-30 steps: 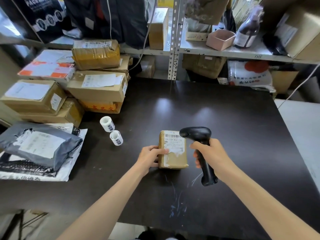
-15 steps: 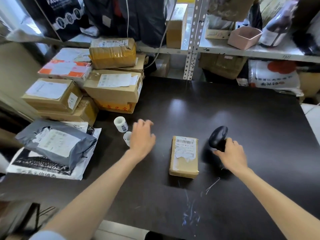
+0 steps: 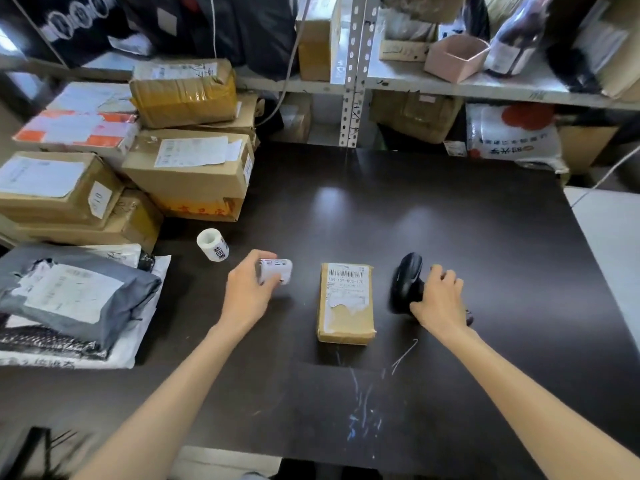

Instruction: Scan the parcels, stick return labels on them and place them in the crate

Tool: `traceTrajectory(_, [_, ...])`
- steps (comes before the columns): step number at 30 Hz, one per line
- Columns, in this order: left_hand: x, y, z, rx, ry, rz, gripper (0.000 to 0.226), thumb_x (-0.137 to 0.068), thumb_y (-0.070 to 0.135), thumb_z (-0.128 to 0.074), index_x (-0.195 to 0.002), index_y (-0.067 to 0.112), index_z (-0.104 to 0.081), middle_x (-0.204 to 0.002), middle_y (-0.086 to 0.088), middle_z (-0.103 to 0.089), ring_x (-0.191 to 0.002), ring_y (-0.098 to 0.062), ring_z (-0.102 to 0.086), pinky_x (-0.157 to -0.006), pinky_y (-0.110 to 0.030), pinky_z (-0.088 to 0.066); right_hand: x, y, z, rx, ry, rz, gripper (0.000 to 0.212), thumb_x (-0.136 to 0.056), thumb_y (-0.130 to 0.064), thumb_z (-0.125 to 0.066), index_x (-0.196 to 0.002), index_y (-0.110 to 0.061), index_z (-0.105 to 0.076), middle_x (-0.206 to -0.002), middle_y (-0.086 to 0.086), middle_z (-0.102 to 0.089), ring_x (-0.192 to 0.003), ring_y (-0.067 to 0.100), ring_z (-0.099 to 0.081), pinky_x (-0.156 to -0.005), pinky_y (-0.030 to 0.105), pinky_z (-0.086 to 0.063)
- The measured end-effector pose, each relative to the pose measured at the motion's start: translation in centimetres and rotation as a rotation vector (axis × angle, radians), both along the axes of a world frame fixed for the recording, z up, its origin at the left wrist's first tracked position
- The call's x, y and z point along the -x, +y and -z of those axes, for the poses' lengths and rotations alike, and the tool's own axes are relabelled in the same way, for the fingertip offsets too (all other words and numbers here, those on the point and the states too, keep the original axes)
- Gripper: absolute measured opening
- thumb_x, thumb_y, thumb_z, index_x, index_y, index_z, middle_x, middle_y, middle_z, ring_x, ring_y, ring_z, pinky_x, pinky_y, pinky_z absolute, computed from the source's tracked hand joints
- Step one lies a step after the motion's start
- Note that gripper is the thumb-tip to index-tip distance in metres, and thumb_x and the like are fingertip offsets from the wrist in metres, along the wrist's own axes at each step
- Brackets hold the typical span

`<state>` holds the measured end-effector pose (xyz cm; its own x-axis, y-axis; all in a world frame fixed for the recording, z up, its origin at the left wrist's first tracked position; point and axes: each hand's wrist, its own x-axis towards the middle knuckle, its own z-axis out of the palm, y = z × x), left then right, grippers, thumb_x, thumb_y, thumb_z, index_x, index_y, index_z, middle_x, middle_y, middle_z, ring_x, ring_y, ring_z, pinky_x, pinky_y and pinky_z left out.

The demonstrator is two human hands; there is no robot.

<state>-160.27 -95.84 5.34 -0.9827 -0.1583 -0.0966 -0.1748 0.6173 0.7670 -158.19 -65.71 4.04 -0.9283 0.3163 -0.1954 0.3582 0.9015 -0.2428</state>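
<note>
While the tabletop (image 3: pixel 450 220) bears the parcel (image 3: pixel 346 306) near its middle, we hold both tools.
It looks light, stiff, grippable by its long sides; our right hand (image 3: pixel 438 301) curls round the scanner (image 3: pixel 407 282), left hand (image 3: pixel 247 292) round the label roll (image 3: pixel 275 271).

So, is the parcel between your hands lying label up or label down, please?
Label up: the parcel lies flat on the table, its barcode label facing the camera.
</note>
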Motion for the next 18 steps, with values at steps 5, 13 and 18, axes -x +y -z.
traceTrajectory(5, [-3.5,4.2,-3.6,-0.517,0.014,0.098,0.042,-0.078,0.002,-0.077,-0.113,0.021,-0.062,-0.106,0.004,-0.071,-0.1,-0.014,-0.067,-0.085,-0.037,-0.056,-3.6,-6.9,-5.3,0.663,0.319,-0.2,0.04,-0.088,-0.021,-0.065,-0.126,-0.02,-0.052,-0.111,-0.007,-0.057,-0.1,0.006,-0.053,-0.087,0.017,-0.043])
traceTrajectory(13, [-5.2,5.5,-4.8,-0.639,-0.067,0.213,0.024,-0.081,0.011,-0.077,-0.103,0.007,-0.067,-0.094,-0.003,-0.076,-0.081,-0.011,-0.071,-0.06,-0.014,-0.049,-4.5,-8.3,-8.3,0.892,0.321,-0.258,0.048,-0.086,-0.02,-0.072,-0.129,-0.03,-0.055,-0.119,-0.007,-0.057,-0.104,0.007,-0.058,-0.088,0.023,-0.051])
traceTrajectory(18, [-5.4,5.3,-4.9,-0.597,-0.06,0.257,0.024,-0.083,0.03,-0.072,-0.098,0.011,-0.069,-0.079,0.0,-0.073,-0.062,-0.005,-0.063,-0.051,-0.017,-0.047,-4.5,-7.7,-8.6,0.808,0.364,-0.357,0.024,-0.083,-0.019,-0.075,-0.106,-0.014,-0.073,-0.104,-0.006,-0.067,-0.098,0.009,-0.062,-0.09,0.033,-0.049])
